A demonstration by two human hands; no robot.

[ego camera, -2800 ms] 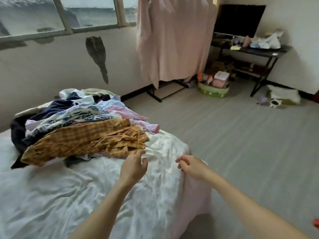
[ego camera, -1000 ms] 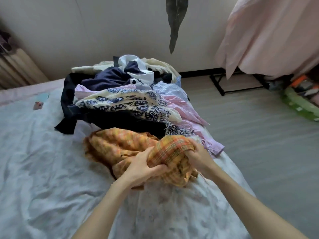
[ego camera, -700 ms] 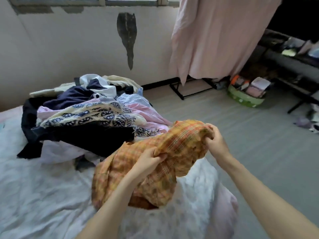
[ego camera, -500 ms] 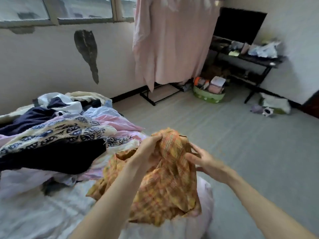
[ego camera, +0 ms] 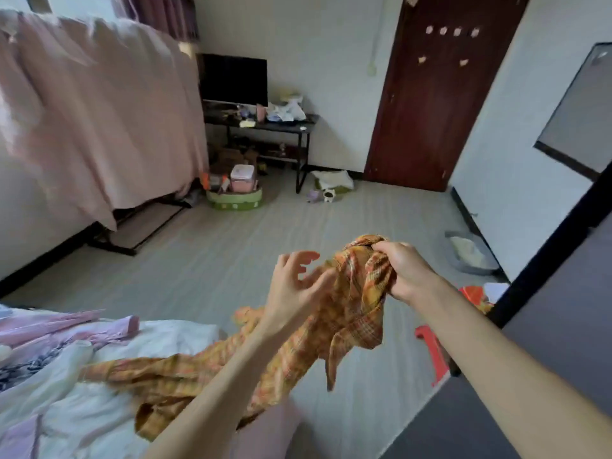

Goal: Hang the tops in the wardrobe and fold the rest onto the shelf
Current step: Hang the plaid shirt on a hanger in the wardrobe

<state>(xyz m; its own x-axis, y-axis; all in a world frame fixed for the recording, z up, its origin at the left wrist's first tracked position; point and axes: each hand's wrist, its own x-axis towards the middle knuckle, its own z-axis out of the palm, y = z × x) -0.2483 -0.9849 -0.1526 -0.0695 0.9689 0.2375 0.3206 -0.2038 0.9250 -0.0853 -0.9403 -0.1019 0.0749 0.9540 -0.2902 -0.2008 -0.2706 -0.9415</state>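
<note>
Up it comes! The orange plaid shirt has left the pile; its tail trails over the bed's foot edge. The right hand bunches what is probably the collar, while the left hand has let go, fingers spread beside the cloth. A hanger comes next.

hands: 2 | orange checked shirt: 1 | TV: 1 | desk: 1 | door: 1 | bed: 1
</note>
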